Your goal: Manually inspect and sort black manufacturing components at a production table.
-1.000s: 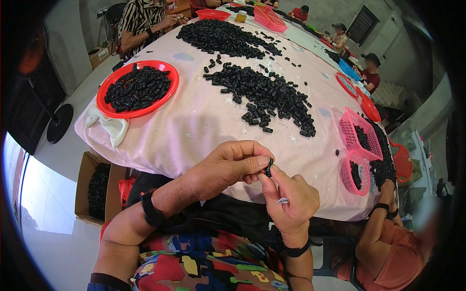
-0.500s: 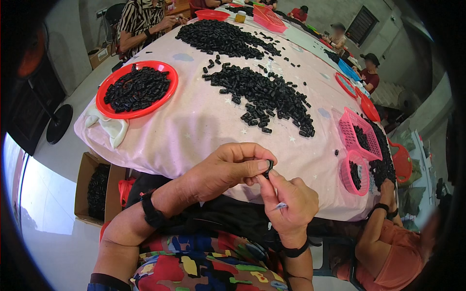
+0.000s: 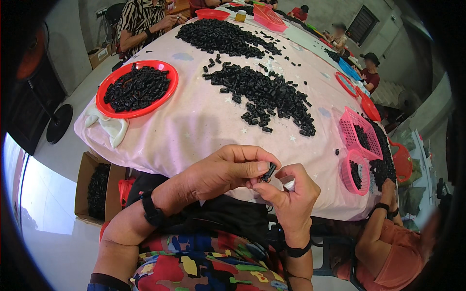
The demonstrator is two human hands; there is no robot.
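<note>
My left hand [image 3: 225, 169] pinches a small black cylindrical piece [image 3: 268, 172] between thumb and fingertips, tilted above the near edge of the table. Close beside it is my right hand [image 3: 293, 196], its thumb reaching the lower end of the piece and its index finger bent and lifted off. A small white bit [image 3: 290, 185] shows inside the curl of the right fingers; its kind is too small to tell. Beyond my hands lies a loose pile of similar black pieces [image 3: 264, 92]. A red round tray [image 3: 172, 92] at the left holds more of them.
A pink-white cloth covers the table [image 3: 184, 140]. Another black pile [image 3: 218, 36] lies farther back. Pink baskets [image 3: 347, 131] stand at the right, near a co-worker's arm [image 3: 376, 218]. A cardboard box [image 3: 114, 194] sits on the floor at left. Other people sit around the table.
My right thumb and index finger have spread apart, the index lifting off the black piece. More of the piece shows now, tilted in my left fingers. The piles look the same.
</note>
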